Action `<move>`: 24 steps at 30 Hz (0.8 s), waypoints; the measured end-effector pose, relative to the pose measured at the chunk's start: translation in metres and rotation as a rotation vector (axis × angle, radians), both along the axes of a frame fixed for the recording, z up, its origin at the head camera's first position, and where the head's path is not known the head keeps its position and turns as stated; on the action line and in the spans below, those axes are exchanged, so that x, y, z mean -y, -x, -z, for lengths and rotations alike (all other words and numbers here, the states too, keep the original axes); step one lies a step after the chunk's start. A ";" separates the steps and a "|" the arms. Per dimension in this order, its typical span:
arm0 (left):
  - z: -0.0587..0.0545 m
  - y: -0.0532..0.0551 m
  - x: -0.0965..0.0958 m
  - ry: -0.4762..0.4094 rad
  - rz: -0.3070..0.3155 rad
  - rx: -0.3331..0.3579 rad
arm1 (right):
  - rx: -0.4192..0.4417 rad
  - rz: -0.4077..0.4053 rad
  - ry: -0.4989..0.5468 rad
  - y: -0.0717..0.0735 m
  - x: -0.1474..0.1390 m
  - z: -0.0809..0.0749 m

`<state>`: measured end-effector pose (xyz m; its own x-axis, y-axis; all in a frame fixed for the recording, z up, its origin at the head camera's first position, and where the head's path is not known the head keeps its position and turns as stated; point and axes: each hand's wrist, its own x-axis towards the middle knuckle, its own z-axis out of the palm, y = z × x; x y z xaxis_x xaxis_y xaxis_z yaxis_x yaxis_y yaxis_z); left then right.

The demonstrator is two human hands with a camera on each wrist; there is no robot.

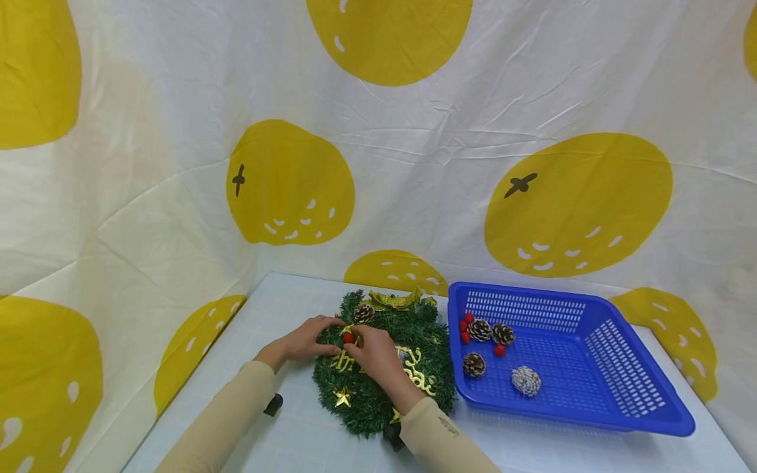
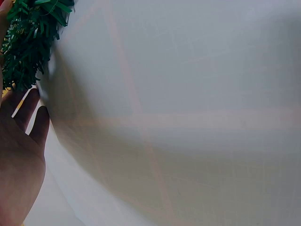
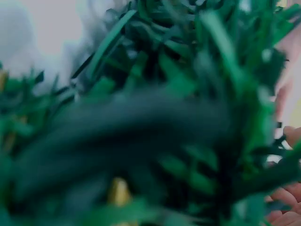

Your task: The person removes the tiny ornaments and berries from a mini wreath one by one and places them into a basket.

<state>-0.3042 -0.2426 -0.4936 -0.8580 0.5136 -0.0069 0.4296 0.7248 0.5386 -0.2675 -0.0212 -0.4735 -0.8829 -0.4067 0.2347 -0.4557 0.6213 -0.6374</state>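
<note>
A green tinsel wreath (image 1: 378,410) lies on the table, decorated with gold lettering (image 1: 421,378), a gold star (image 1: 342,397), a gold bow (image 1: 395,300) and a brown pine cone (image 1: 363,313). My left hand (image 1: 309,338) holds the wreath's left edge, thumb apart from the fingers; in the left wrist view two fingers (image 2: 41,126) extend loosely beside the greenery. Over the wreath, my right hand (image 1: 380,358) pinches a small red berry (image 1: 349,338) at the upper left part. Blurred greenery (image 3: 178,80) fills most of the right wrist view, hiding the right fingertips.
To the right of the wreath stands a blue plastic basket (image 1: 591,420), with several pine cones (image 1: 474,364), a white pine cone (image 1: 526,381) and several red berries (image 1: 499,351) in it. A white curtain (image 1: 414,171) with yellow fruit prints hangs behind the table.
</note>
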 end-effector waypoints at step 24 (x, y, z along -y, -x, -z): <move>0.005 0.003 0.004 -0.011 0.002 -0.002 | -0.060 0.050 -0.097 0.007 0.014 0.007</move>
<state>-0.3070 -0.2462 -0.4981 -0.8572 0.5150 0.0004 0.4318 0.7183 0.5455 -0.2742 -0.0351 -0.4807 -0.8881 -0.3858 0.2498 -0.4582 0.7017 -0.5456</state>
